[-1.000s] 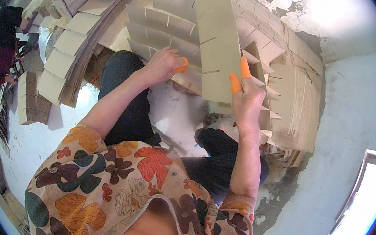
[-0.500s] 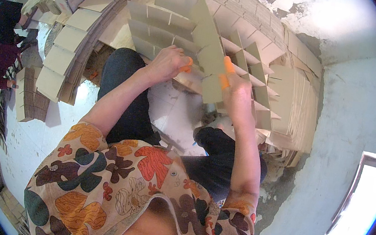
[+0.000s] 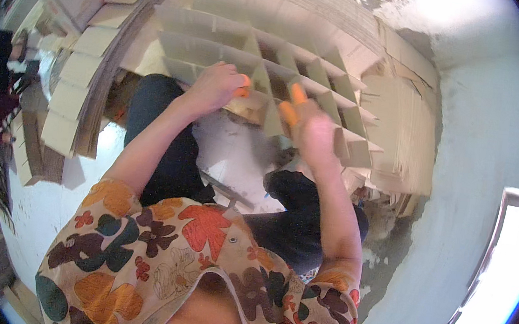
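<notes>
Well, my left hand (image 3: 215,88) curls at the near side of the cardboard grid (image 3: 220,54), which spreads ahead of both hands; my right hand (image 3: 313,130) is blurred near its crosspieces (image 3: 260,80). I cannot tell whether either pinches. The grid should be light, stiff, easily creased, best gripped by edges beside crossings. Stacked sheets (image 3: 397,130) stand beyond my right hand.

The pale, stained floor (image 3: 69,204) carries a stack of cardboard pieces (image 3: 25,151) toward the left.

Flowered shirt (image 3: 133,259), black trousers (image 3: 169,168) and orange fingerstalls (image 3: 288,113) show.
</notes>
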A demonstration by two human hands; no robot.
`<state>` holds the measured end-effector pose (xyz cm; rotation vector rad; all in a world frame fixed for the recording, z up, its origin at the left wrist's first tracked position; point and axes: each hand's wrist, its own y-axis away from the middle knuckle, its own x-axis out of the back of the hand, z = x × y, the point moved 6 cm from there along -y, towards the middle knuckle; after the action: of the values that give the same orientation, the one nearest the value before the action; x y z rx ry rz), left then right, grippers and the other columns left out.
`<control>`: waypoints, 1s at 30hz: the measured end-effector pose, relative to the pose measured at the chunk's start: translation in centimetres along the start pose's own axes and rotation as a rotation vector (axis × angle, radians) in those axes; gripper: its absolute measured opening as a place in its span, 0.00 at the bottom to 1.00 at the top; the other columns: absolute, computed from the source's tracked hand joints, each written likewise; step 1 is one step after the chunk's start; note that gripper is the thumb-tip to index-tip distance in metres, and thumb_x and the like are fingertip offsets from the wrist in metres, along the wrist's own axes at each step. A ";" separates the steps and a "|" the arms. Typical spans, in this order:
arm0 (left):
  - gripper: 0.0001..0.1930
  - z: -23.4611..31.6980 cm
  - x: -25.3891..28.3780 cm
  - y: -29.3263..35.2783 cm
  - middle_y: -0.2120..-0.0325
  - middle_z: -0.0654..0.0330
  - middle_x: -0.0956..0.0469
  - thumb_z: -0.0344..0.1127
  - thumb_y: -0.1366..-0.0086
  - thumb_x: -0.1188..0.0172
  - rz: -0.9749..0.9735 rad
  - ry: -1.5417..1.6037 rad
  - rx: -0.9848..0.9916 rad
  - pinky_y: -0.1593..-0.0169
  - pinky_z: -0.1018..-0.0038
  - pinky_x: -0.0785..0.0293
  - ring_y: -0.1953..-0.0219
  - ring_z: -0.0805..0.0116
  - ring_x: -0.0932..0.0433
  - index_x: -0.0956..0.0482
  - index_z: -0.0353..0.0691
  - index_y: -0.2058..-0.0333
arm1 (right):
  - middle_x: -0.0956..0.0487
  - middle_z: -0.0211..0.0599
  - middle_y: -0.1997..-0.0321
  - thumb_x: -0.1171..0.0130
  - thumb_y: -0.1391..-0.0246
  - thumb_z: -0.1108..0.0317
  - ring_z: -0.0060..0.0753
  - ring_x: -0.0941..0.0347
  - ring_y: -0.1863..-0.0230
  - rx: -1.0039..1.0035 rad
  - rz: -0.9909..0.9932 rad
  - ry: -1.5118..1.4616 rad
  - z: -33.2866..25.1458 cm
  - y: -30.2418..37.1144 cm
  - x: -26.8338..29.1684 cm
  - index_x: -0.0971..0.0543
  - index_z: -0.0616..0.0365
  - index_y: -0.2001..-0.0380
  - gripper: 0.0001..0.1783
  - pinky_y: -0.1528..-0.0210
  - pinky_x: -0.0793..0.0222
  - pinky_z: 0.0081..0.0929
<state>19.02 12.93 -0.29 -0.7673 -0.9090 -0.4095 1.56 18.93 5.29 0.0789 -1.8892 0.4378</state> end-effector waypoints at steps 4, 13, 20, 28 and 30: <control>0.15 1.3 1.8 0.0 0.73 0.57 0.25 0.37 0.52 0.35 0.059 0.056 -0.028 0.63 0.66 0.32 0.67 0.58 0.27 0.24 0.41 0.65 | 0.25 0.46 0.64 0.44 0.49 0.64 0.47 0.28 0.61 -0.352 0.368 0.105 17.3 4.5 4.0 0.29 0.57 0.54 0.19 0.61 0.31 0.38; 0.23 1.9 3.5 0.4 0.69 0.57 0.23 0.36 0.59 0.29 0.110 -0.075 -0.049 0.61 0.67 0.30 0.65 0.57 0.26 0.24 0.39 0.61 | 0.27 0.44 0.61 0.33 0.59 0.58 0.49 0.31 0.57 -0.759 0.092 0.722 29.0 14.3 5.2 0.29 0.57 0.57 0.27 0.57 0.34 0.39; 0.22 1.0 4.1 0.7 0.70 0.57 0.23 0.35 0.59 0.29 0.119 -0.107 -0.002 0.62 0.66 0.30 0.65 0.56 0.26 0.24 0.39 0.62 | 0.24 0.46 0.64 0.32 0.61 0.58 0.51 0.29 0.59 -0.928 0.247 0.377 31.5 15.3 6.0 0.27 0.57 0.67 0.21 0.60 0.35 0.43; 0.22 0.7 4.7 1.3 0.69 0.56 0.23 0.36 0.59 0.29 0.170 -0.086 0.012 0.60 0.66 0.31 0.65 0.56 0.26 0.23 0.39 0.62 | 0.24 0.46 0.68 0.38 0.52 0.60 0.51 0.29 0.65 -0.870 0.634 0.379 28.2 15.1 11.1 0.28 0.59 0.68 0.15 0.64 0.35 0.41; 0.21 0.3 5.6 1.9 0.69 0.57 0.22 0.38 0.57 0.30 0.202 -0.116 0.038 0.57 0.66 0.32 0.62 0.58 0.26 0.23 0.38 0.63 | 0.24 0.47 0.67 0.39 0.51 0.62 0.54 0.29 0.66 -0.923 0.841 0.231 23.9 13.3 14.2 0.28 0.58 0.67 0.13 0.66 0.35 0.41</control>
<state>23.19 14.43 3.63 -0.8459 -0.9342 -0.1710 -28.42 25.44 7.94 -1.3459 -1.6551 0.0710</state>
